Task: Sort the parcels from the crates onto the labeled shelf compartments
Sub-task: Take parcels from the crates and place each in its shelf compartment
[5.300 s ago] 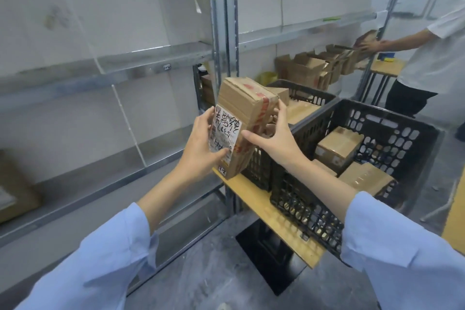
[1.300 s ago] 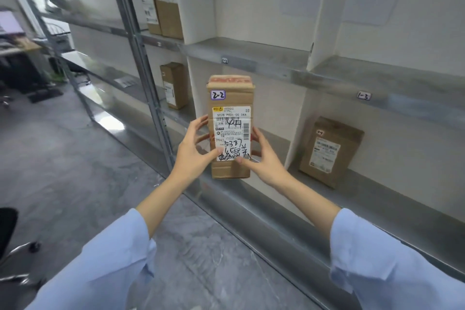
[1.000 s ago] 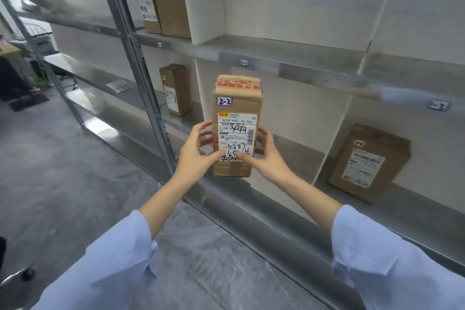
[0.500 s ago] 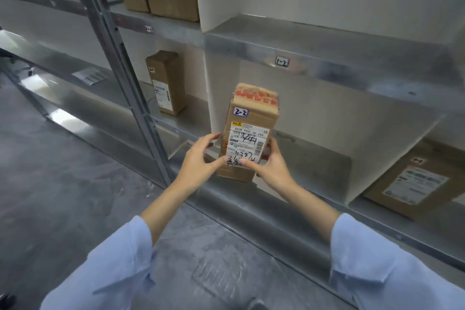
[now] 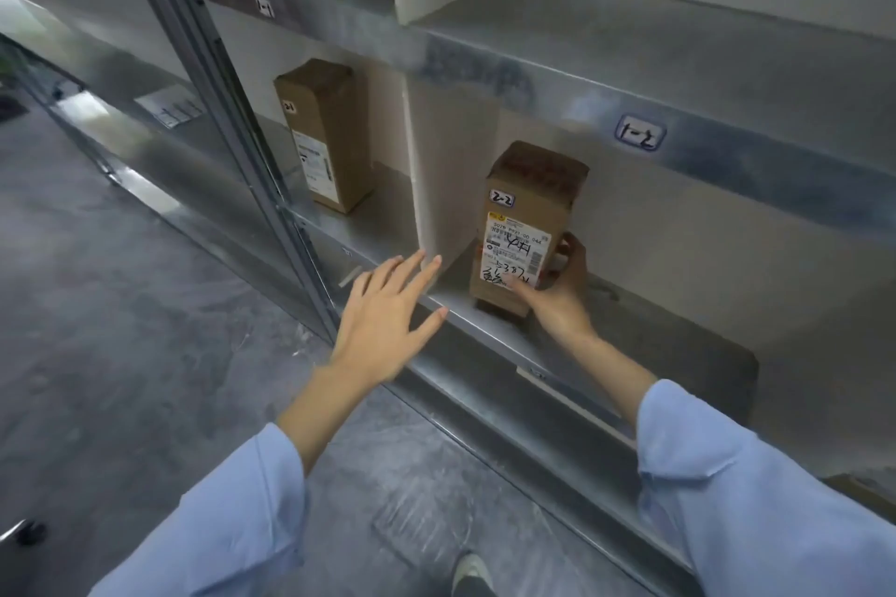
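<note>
Parcel (image 5: 526,228) upright on shelf (image 5: 465,320) | right hand (image 5: 557,291) fingers gripping its side

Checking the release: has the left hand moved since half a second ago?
Yes. The left hand let go of the parcel and drew back leftward, level with the white divider.

The floor (image 5: 121,305) is grey, mottled concrete, scuffed with pale streaks near the bottom edge; at the lower left corner a small black wheel (image 5: 30,533) sits beside a chrome leg (image 5: 10,527), perhaps part of a chair; a white printed sheet (image 5: 167,108) lies flat on the lower shelf (image 5: 213,145) in the left bay, well apart from the wheel.
</note>
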Available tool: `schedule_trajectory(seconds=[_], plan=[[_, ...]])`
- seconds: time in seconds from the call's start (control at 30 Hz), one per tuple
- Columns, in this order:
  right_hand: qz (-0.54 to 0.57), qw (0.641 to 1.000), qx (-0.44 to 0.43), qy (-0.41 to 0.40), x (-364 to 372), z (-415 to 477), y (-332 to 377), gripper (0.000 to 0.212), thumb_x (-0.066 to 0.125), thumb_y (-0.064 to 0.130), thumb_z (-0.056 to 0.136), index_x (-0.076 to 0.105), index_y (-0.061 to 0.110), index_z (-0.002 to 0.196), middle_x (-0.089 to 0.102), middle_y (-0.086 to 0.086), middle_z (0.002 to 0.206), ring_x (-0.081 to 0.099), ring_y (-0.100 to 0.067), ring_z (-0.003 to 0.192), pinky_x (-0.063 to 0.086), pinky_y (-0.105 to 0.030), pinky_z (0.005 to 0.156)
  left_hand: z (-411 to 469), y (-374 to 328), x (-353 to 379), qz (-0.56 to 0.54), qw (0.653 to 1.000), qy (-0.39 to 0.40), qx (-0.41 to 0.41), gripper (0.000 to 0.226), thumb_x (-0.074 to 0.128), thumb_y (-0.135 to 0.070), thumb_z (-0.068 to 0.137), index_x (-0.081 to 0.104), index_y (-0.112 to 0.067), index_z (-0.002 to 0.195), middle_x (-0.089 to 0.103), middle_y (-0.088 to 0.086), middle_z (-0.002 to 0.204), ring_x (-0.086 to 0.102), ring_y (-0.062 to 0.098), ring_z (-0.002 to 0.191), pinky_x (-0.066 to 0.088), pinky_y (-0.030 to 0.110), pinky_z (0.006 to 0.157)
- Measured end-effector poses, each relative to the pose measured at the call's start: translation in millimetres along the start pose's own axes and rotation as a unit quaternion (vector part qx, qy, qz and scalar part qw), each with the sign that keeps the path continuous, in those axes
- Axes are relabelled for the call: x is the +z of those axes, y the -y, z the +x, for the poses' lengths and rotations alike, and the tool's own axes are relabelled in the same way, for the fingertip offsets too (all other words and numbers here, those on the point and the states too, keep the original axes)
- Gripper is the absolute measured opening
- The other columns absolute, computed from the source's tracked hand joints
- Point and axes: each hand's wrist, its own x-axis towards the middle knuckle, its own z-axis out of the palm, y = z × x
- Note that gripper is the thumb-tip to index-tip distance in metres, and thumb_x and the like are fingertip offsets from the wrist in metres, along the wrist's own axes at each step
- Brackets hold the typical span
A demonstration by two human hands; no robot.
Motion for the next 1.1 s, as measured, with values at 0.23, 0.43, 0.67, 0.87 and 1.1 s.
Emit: schedule_trajectory(seconds=[0.23,0.43,0.67,0.87,1.1], plan=[[0.021,0.999,0.032,-0.022,15,24,-32,0.11,0.09,0.051,0.047,0.032,0.03,0.137,0.059,0.002,0.127,0.063,-0.013,0.111,0.054,-0.046,0.093,13,2,17,-0.001,1.0,0.017,-0.006,0.07,0.019,-0.064,0.093,0.028,-0.029,0.154,0.032,-0.003,0.158,0.028,0.022,0.145,0.025,0.041,0.114],[0.026,0.998,0.058,-0.011,12,29,-35,0.109,0.092,0.038,0.056,0.028,0.022,0.143,0.061,0.003,0.125,0.066,-0.014,0.108,0.055,-0.046,0.091,18,2,18,0.007,1.0,0.024,0.003,0.071,0.02,-0.064,0.093,0.026,-0.028,0.154,0.03,-0.004,0.159,0.027,0.021,0.145,0.023,0.039,0.115],[-0.065,0.995,0.071,0.001,-14,3,-18,0.107,0.085,0.035,0.074,0.017,0.016,0.154,0.035,-0.006,0.152,0.04,-0.02,0.136,0.038,-0.033,0.108,14,-2,9,0.003,0.999,0.017,0.042,0.07,0.024,-0.064,0.094,0.026,-0.028,0.154,0.028,-0.005,0.16,0.026,0.021,0.145,0.021,0.037,0.114],[-0.165,0.984,0.044,-0.041,-44,-55,3,0.095,0.072,0.05,0.083,0.016,0.028,0.156,0.035,-0.002,0.154,0.037,-0.023,0.14,0.042,-0.045,0.107,-2,-18,-14,-0.01,0.995,-0.001,0.1,0.069,0.029,-0.062,0.094,0.024,-0.029,0.155,0.026,-0.005,0.16,0.025,0.02,0.144,0.018,0.034,0.112],[-0.275,0.958,0.02,-0.078,-85,-146,34,0.088,0.061,0.059,0.088,0.013,0.032,0.156,0.018,0.001,0.162,0.031,-0.029,0.144,0.042,-0.049,0.106,-31,-53,-37,-0.027,0.981,-0.007,0.19,0.071,0.026,-0.064,0.093,0.023,-0.03,0.155,0.027,-0.005,0.16,0.026,0.02,0.144,0.021,0.037,0.114]])
